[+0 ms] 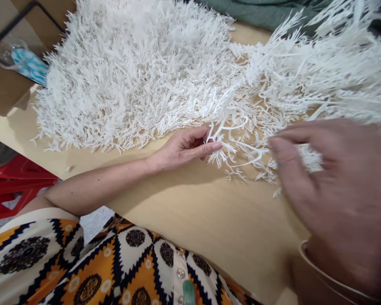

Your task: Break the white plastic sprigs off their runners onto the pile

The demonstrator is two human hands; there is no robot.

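Observation:
My left hand is closed, its thumb and fingers pinching a white plastic sprig with fine, needle-like tips. Curly white strands stretch from that sprig toward the right. Close to the camera on the right, my right hand is smeared by motion, with thumb and forefinger pressed together and the other fingers curled. Whatever may be between those fingertips I cannot make out. Behind my left hand spreads a big heap of small white sprigs. Longer white branched pieces lie in a looser pile beyond my right hand.
The pale wooden table runs under both piles. A cardboard box stands at the left, beside a clear plastic cup and a blue-and-white packet. Dark green cloth lies along the back. A red stool is below the left edge.

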